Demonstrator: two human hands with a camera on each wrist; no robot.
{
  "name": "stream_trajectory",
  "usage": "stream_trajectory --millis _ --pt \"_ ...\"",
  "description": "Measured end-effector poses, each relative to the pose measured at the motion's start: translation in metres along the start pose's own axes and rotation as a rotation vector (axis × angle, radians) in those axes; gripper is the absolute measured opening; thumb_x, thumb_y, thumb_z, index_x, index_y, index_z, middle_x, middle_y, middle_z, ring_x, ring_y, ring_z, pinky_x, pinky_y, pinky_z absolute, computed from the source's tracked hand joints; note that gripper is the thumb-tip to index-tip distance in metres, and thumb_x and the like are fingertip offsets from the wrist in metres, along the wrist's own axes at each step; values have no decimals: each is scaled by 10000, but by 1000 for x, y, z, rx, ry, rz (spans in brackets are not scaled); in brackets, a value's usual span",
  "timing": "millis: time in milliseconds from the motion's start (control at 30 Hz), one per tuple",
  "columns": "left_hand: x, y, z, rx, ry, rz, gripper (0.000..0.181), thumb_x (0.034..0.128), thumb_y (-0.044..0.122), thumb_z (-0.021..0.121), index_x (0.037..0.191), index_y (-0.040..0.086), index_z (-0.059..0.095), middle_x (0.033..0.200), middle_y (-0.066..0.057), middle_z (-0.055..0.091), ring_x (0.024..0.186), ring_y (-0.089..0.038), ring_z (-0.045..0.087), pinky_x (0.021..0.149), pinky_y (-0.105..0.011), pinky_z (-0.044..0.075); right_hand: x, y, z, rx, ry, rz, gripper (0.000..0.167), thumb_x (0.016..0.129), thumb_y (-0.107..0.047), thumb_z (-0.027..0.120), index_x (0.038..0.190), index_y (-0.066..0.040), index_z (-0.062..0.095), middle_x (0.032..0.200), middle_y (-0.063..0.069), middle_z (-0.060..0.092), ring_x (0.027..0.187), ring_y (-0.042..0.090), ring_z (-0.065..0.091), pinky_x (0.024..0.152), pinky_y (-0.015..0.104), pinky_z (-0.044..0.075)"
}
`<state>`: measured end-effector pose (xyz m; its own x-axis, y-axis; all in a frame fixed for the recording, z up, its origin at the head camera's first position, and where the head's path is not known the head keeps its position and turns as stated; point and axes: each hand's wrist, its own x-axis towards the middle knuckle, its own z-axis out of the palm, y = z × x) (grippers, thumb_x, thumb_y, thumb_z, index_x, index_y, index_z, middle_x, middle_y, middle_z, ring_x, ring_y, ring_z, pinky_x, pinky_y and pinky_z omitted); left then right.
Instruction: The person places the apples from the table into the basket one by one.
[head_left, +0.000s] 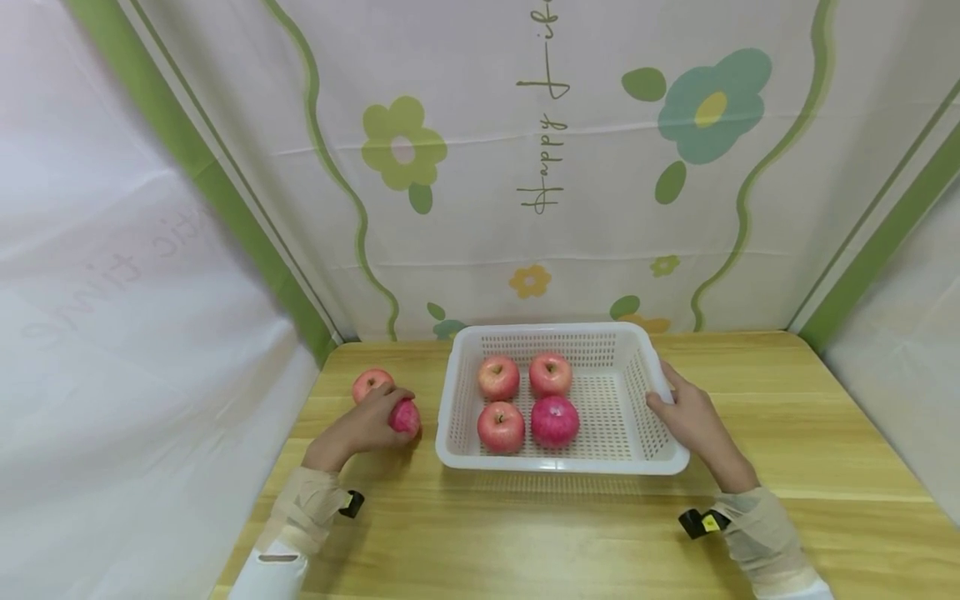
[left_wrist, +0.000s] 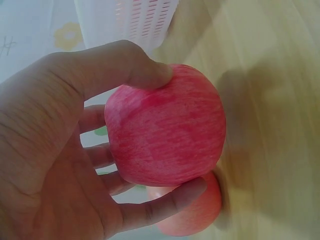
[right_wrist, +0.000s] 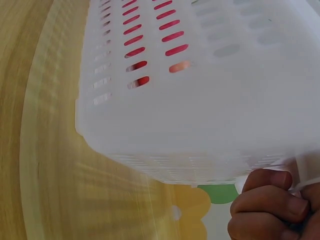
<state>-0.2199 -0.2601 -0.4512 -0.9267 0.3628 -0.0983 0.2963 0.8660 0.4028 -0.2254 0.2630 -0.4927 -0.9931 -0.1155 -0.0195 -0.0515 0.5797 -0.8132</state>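
Note:
At the left of the table my left hand [head_left: 369, 423] grips a dark pink apple [head_left: 406, 418]; in the left wrist view thumb and fingers curl round that apple [left_wrist: 167, 127]. A lighter apple [head_left: 372, 382] lies just behind it. My right hand [head_left: 693, 417] holds the right rim of a white plastic basket [head_left: 562, 467], with curled fingers [right_wrist: 267, 202] at the rim in the right wrist view. Inside the basket, toward its left, sit three light red apples [head_left: 501, 427] and one dark pink apple [head_left: 555, 421].
The wooden table [head_left: 540, 533] extends in front of the basket and to its right. A white cloth with printed flowers [head_left: 405, 143] hangs behind the table, and more white cloth [head_left: 135, 317] hangs at the sides.

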Motion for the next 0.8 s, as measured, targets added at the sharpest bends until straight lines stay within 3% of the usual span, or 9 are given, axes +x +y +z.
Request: stream_trajectory --millis 233,800 --pt "7 3 -9 47 24 17 647 836 230 852 1397 9 617 1350 -227 569 1178 -369 603 913 -526 623 2 2 -1 -5 7 0 761 1074 -168 541 1702 -24 136 1229 475 631 770 323 782 561 373 643" --pt "18 12 -27 99 -2 -3 671 842 249 842 1428 31 600 1402 -210 572 1188 -357 609 923 -489 614 0 2 -1 3 -11 -23 750 1090 -172 522 1694 7 115 1212 467 641 769 330 783 559 379 642"
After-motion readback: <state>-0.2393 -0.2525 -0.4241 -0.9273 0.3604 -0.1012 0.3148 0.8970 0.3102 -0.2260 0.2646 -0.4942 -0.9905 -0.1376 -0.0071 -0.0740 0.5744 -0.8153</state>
